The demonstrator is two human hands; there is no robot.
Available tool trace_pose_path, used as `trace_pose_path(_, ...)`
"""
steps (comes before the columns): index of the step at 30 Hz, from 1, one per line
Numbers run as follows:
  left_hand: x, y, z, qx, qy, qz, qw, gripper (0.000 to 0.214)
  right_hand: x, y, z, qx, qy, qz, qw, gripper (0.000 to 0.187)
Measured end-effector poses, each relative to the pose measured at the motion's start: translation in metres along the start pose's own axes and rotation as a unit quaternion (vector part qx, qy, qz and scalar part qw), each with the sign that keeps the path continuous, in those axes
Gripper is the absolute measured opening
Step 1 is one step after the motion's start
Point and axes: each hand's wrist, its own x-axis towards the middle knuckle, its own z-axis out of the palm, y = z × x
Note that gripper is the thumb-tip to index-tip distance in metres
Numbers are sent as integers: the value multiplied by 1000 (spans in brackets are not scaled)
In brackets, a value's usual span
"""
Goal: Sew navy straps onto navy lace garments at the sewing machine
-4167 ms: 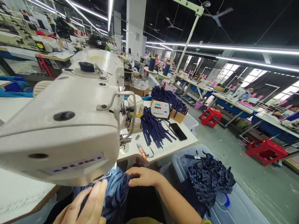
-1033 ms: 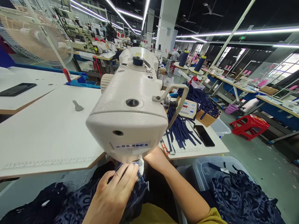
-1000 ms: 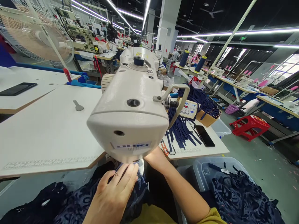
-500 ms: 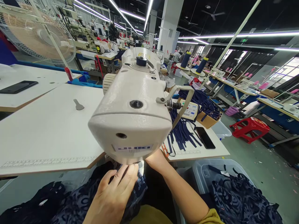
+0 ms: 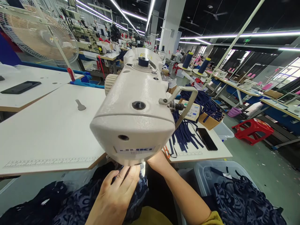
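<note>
Likely stitching navy patterned cloth (image 5: 142, 186) at cream sewing machine (image 5: 134, 125).
Left hand (image 5: 117, 194) covers it, right hand (image 5: 156, 162) beyond; grips unclear; next needs steadiness.

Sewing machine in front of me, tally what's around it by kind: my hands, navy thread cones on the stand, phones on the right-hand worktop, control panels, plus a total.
Hands: 2, left hand and partly hidden right hand
Navy thread cones: 2
Phone: 1
Control panel: 1
Total: 6
</note>
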Motion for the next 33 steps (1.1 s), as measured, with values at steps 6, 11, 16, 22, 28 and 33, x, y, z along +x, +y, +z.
trace_pose_path(6,-1,-2,4,25,20,12,999,39,-1,-4,0,5,3,6,1000,15)
trace_pose_path(11,-2,-6,4,23,12,9,1000,38,-2,-1,1,-8,6,7,1000,13)
trace_pose_path(16,3,-11,-2,72,25,59,995,27,-2,1,2,-19,10,15,1000,9)
trace_pose_path(22,2,-11,-2,84,57,40,994,28,-3,1,5,5,12,24,1000,13)
trace_pose_path(28,1,-6,0,42,62,13,997,28,-4,8,6,-31,10,60,998,11)
trace_pose_path(33,2,0,3,-18,78,-39,996,25,-4,14,7,-62,30,67,995,8)
